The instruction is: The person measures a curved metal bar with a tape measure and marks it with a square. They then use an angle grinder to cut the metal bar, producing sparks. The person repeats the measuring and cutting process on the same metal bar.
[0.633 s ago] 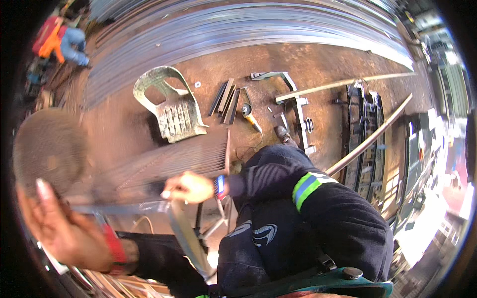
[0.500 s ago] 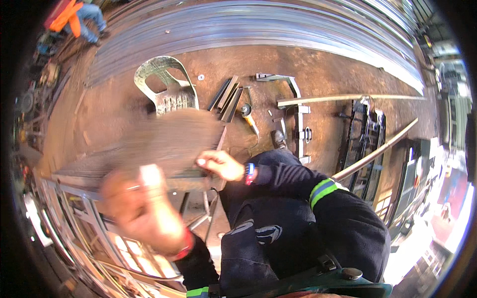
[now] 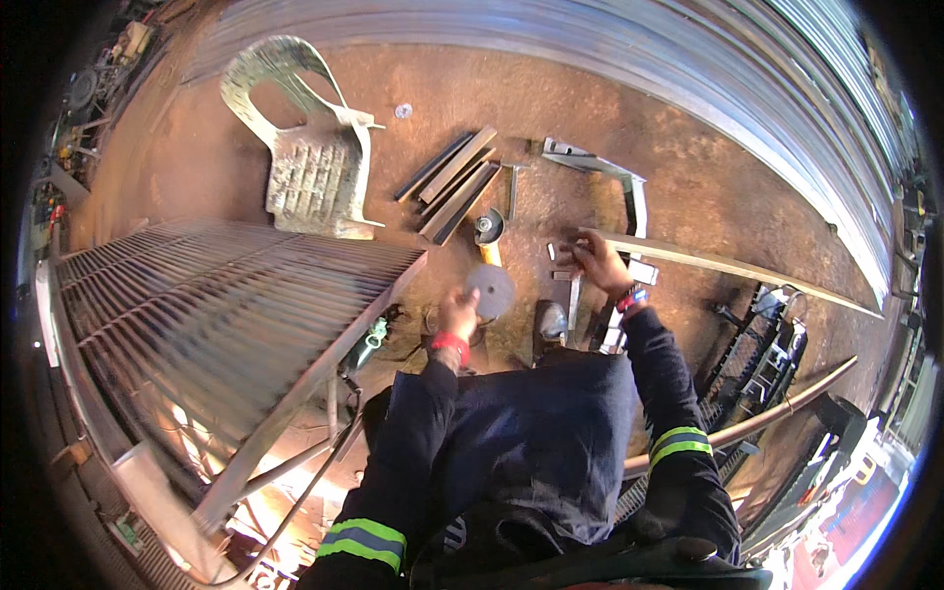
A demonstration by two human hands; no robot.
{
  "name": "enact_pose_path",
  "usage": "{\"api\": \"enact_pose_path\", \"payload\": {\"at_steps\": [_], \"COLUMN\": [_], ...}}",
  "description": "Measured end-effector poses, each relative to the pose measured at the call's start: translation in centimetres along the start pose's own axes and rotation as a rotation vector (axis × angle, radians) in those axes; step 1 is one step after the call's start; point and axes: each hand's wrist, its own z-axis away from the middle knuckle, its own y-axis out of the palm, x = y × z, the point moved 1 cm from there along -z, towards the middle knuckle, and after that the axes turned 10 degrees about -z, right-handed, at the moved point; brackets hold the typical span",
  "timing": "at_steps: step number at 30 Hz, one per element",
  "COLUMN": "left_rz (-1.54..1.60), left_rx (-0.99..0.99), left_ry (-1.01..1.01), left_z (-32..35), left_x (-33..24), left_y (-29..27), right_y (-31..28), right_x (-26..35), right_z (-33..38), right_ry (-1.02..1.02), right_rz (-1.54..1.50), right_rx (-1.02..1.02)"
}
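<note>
My left hand (image 3: 457, 317) pinches the edge of a thin dark grey grinder disc (image 3: 491, 290) with a small hole in its middle. The disc hangs flat over the floor, in front of my knees. Just beyond it lies an angle grinder (image 3: 490, 251) with a yellow body and a dark guard; the disc hides part of its body. My right hand (image 3: 602, 264) is open to the right, fingers apart and holding nothing. It is nearest to a steel bar (image 3: 728, 261) and a bent metal frame (image 3: 634, 202) on the floor.
A slatted metal table (image 3: 226, 324) fills the left side. A worn plastic chair (image 3: 317, 177) stands behind it. Several short steel tubes (image 3: 457, 187) lie beyond the grinder. Long metal profiles (image 3: 590, 39) are stacked at the back. A black metal assembly (image 3: 757, 344) sits at the right.
Both hands have moved right, away from the slatted table to above the floor by the grinder. My view has shifted too. The disc now shows clearly in my left hand.
</note>
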Motion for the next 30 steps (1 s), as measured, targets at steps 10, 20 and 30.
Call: {"api": "enact_pose_path", "payload": {"at_steps": [10,20,30], "left_rz": [0.251,0.379,-0.139], "left_rx": [-0.205,-0.151,-0.571], "left_ry": [0.428,0.547,0.9], "left_z": [-32.6,-34.1,-29.8], "left_x": [10.2,14.4,12.9], "left_y": [8.0,12.8,12.4], "right_y": [0.6,0.6,0.0], "right_x": [-4.4,-11.5,-18.4], "right_z": [-22.3,-17.4,-18.6], "right_ry": [-0.157,-0.295,-0.43], "right_rz": [-0.245,-0.248,0.04], "right_rx": [0.339,0.268,0.087]}}
